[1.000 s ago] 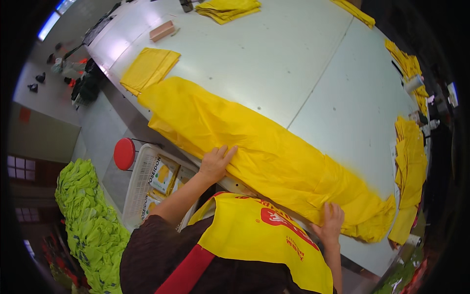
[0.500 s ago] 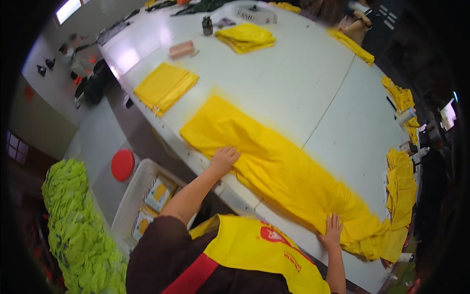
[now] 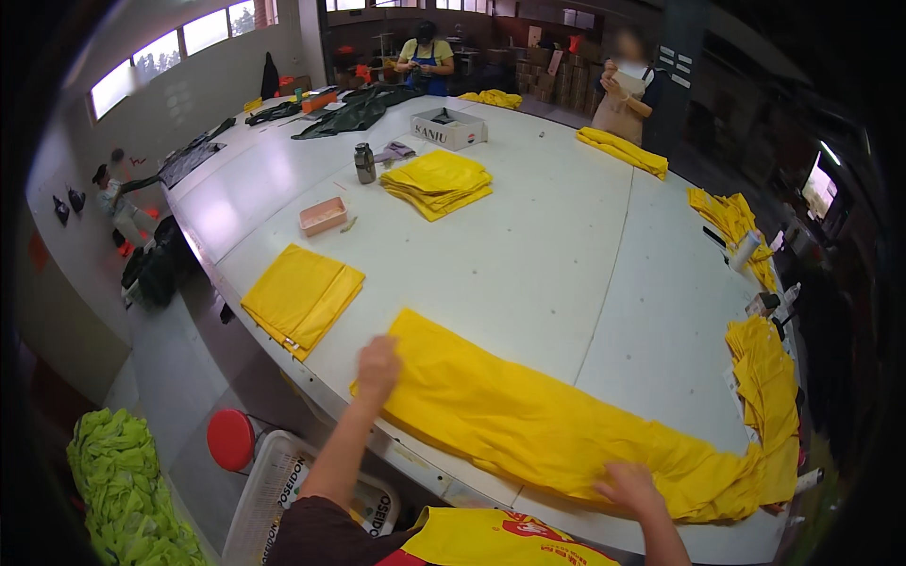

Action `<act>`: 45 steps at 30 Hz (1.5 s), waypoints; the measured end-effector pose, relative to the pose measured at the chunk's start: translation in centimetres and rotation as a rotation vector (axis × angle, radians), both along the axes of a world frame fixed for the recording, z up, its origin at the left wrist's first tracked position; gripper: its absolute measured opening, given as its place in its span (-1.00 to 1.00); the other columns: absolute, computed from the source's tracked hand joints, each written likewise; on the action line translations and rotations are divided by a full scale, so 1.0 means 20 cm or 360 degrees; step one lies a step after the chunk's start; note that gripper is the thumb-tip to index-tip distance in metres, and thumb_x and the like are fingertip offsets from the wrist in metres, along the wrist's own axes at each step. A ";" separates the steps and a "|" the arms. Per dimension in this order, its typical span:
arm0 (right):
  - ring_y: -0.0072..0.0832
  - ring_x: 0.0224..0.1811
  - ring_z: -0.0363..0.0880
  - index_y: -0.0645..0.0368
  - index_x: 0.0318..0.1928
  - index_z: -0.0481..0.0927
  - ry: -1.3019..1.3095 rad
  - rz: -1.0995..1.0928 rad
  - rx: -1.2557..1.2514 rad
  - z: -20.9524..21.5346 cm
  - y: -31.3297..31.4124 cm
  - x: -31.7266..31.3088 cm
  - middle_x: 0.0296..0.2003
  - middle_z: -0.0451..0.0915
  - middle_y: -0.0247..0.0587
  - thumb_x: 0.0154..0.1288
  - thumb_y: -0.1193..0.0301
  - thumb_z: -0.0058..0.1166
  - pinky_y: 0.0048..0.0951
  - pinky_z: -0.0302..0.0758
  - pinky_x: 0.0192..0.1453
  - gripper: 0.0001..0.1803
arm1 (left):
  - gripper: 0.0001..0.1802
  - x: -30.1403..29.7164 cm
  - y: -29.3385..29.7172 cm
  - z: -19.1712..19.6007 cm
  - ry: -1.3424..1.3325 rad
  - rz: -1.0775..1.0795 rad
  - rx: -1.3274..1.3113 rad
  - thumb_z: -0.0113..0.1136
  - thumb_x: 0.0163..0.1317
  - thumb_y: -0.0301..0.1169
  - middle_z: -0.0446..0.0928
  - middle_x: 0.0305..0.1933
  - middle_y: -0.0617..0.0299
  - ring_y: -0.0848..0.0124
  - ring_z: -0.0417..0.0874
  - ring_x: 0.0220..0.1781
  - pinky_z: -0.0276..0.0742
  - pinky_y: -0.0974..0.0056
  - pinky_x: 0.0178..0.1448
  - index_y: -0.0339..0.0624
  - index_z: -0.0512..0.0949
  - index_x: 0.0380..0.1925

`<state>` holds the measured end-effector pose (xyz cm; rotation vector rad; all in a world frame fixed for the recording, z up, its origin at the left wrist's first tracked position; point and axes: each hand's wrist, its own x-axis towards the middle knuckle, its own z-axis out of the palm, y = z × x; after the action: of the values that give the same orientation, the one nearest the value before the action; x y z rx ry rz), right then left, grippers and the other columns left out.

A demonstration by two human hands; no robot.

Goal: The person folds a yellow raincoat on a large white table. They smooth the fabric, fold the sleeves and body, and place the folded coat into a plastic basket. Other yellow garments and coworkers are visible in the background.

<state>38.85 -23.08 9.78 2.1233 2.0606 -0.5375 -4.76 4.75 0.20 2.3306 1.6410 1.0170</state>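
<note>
Windows (image 3: 205, 33) brighten the wall beyond the far left of a wide white table (image 3: 500, 245), where I work at the near edge. Laid lengthwise along that edge is a long yellow cloth (image 3: 538, 415), creased and bunched toward the table's right corner. My left hand (image 3: 379, 370), blurred, is at the cloth's left end, above the table's near rim, its fingers curled in; I cannot tell whether they have hold of the fabric. My right hand (image 3: 630, 487), also blurred, is over the cloth's near side toward the table's right, fingers loosely parted and gripping nothing; whether it touches, I cannot tell.

On the table's left edge lies a folded yellow piece (image 3: 302, 292); farther across the table sit a pink box (image 3: 324, 217), a dark bottle (image 3: 364, 163) and a stack of yellow folds (image 3: 437, 179). More yellow cloth (image 3: 763, 396) lies along the table's right edge. Off the table's near left stand a red stool (image 3: 230, 440) and a white basket (image 3: 253, 491). Two people, one in a blue apron (image 3: 435, 83), stand beyond the table's far edge.
</note>
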 end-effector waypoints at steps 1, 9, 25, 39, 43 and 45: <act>-0.12 -0.15 0.48 0.14 -0.08 0.48 0.0194 0.0173 0.0414 -0.02 0.13 -0.13 -0.25 0.53 -0.05 0.07 0.12 0.11 -0.16 0.34 -0.05 -0.54 | -0.57 0.13 -0.01 0.00 0.0167 -0.0111 0.0135 0.03 0.14 -0.20 0.38 0.10 0.11 0.18 0.33 0.15 0.18 -0.04 0.19 -0.08 0.42 0.02; -0.06 0.29 0.09 0.01 0.18 0.31 -0.0072 0.0716 0.0621 -0.55 0.59 -0.84 0.22 0.22 -0.03 0.08 -0.12 -0.04 0.28 -0.04 0.21 -0.28 | -0.24 0.22 0.21 -0.28 0.0619 0.0076 -0.0202 -0.08 0.13 0.18 0.20 0.30 0.10 0.17 0.11 0.36 -0.08 -0.04 0.36 -0.07 0.25 0.21; -0.50 0.03 0.34 0.10 0.11 0.27 0.2549 -0.1439 -0.0798 -0.61 1.64 -1.18 0.17 0.29 -0.35 0.27 0.17 -0.06 -0.15 0.28 0.12 -0.53 | -0.46 -0.21 0.48 -0.10 -0.0876 0.0163 -0.1841 0.25 0.00 -0.30 0.50 -0.13 0.06 0.29 0.56 -0.14 0.49 0.25 -0.07 -0.28 0.35 -0.02; -0.34 0.02 0.32 0.23 0.32 -0.02 0.2086 0.0101 -0.0698 -0.66 0.82 -1.47 0.17 0.23 0.01 0.05 0.28 0.13 -0.47 0.30 0.09 -0.13 | -0.50 0.35 0.18 0.16 -0.0154 -0.0665 -0.1429 0.14 -0.04 -0.42 0.51 -0.15 -0.10 0.07 0.58 -0.18 0.49 0.14 -0.13 -0.24 0.27 -0.04; -0.43 -0.09 0.40 0.25 0.12 0.24 0.1839 0.0609 -0.0906 -0.58 0.80 -1.29 -0.07 0.42 -0.09 0.18 0.31 0.03 -0.46 0.35 0.00 -0.46 | -0.55 0.67 -0.05 -0.13 0.0281 -0.0426 -0.1136 0.16 -0.05 -0.39 0.48 -0.22 -0.15 -0.07 0.53 -0.17 0.46 0.04 -0.13 -0.24 0.26 -0.14; -0.45 -0.40 0.48 0.28 -0.11 0.45 0.1636 0.0774 -0.0873 -0.34 0.91 -1.14 -0.46 0.56 -0.20 0.18 0.29 0.01 -0.49 0.43 -0.27 -0.65 | -0.58 0.71 -0.10 -0.16 0.0254 -0.0348 -0.1072 0.14 -0.03 -0.38 0.48 -0.23 -0.14 -0.05 0.53 -0.18 0.46 0.02 -0.16 -0.26 0.27 -0.16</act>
<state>16.05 -4.91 2.96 1.0098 2.2717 -2.0899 9.44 2.65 -3.03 2.0799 1.4295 0.1833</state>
